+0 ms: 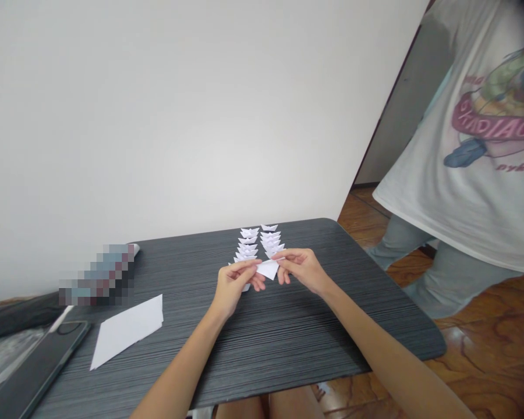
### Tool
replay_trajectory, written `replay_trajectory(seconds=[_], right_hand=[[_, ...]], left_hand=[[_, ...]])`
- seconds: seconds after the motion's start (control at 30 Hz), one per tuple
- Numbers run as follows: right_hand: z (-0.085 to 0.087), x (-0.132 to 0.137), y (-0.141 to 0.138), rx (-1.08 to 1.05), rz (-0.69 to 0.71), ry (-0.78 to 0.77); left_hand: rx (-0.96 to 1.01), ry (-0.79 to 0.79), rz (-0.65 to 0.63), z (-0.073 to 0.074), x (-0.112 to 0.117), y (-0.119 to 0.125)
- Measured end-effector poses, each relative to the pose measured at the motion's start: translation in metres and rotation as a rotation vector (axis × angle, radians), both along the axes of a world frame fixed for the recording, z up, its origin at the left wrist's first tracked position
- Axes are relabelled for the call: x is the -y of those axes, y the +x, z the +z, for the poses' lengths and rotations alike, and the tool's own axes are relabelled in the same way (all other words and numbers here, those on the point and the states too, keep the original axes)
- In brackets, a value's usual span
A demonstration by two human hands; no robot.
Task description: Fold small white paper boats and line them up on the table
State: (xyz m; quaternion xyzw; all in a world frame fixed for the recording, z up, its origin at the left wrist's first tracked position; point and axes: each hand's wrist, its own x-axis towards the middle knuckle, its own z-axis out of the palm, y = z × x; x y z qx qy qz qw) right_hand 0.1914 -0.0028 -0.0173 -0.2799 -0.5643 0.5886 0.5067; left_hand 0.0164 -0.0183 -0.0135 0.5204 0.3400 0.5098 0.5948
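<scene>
A small piece of folded white paper [268, 268] is held up between my two hands, its lower end tapering to a point. My left hand [239, 283] pinches its left corner between thumb and fingers. At the opposite corner, my right hand [300, 267] grips it the same way, with the lower fingers curled loosely beneath. Just beyond the hands, folded white paper boats stand in two rows, a left row [248, 240] and a right row [271, 237]. The nearest boats are partly hidden behind my hands.
White paper sheets [128, 329] lie on the dark table [192, 349] at the left. A phone [39, 366], a black folded item [20, 314] and a blurred-out object [100, 273] are along the left edge. A person in a white shirt [471, 145] stands at the right.
</scene>
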Motion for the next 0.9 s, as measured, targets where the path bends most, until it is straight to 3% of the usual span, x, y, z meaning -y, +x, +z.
replay_trajectory(seconds=[0.2,0.47,0.67,0.9], right_hand=[[0.001,0.003,0.003,-0.014,0.066,0.079],[0.002,0.006,-0.003,0.084,-0.087,0.126],[-0.001,0.005,-0.001,0.157,-0.074,0.119],[-0.003,0.004,-0.002,0.132,-0.107,0.081]], left_hand=[[0.045,0.032,-0.052,0.002,0.002,-0.001],[-0.271,0.201,0.098,0.000,0.003,0.002],[-0.600,0.452,0.207,-0.007,0.002,-0.002],[-0.713,0.606,0.242,-0.008,0.001,-0.004]])
